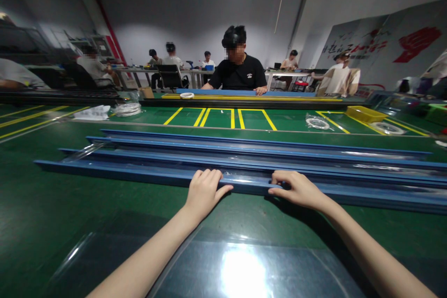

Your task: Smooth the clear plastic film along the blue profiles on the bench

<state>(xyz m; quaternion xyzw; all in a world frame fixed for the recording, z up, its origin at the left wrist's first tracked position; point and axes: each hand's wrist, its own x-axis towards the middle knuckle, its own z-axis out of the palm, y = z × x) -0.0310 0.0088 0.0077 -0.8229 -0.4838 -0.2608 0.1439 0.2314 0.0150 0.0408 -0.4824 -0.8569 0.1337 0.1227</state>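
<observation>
Two long blue channel-shaped profiles lie side by side on a green table, running left to right. My left hand [204,193] is closed over the front wall of the nearer blue profile [139,178], fingers curled inside and thumb along its near edge. Farther right, my right hand [296,187] pinches that same wall, with its fingertips inside the channel and its thumb on the outer side. Just behind lies the second blue profile [167,143]. Shiny clear film [85,151] shows at the left ends of the profiles.
A clear plastic sheet [195,265] lies before me, reflecting a light. Beyond are yellow tape lines [232,118], rolls of white tape or cord [127,109] and a yellow tray [365,114]. Opposite, a person in black [239,74] handles another blue profile [289,93]. Several people sit behind.
</observation>
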